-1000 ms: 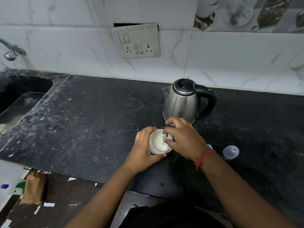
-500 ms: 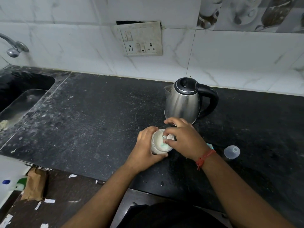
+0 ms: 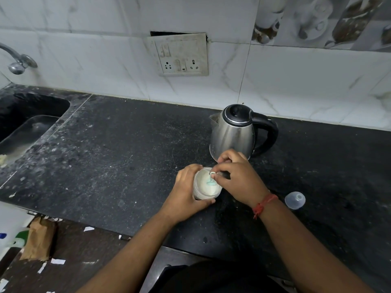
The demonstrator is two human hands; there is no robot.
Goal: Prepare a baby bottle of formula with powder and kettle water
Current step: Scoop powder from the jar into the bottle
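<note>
At a dark, speckled stone table (image 3: 118, 157), my left hand (image 3: 186, 193) wraps the round powder jar (image 3: 206, 186), which stands just in front of the steel kettle (image 3: 232, 134). My right hand (image 3: 239, 178) pinches a thin turquoise scoop (image 3: 210, 181) dipped into the white powder. The jar looks light and smooth-walled, best steadied round its side; the plastic scoop seems stiff and featherweight. A clear domed cap (image 3: 295, 200) lies near my right wrist.

Dim, even indoor light – soft glare on the kettle (image 3: 232, 134) – wide-angle bending at the edges.
</note>
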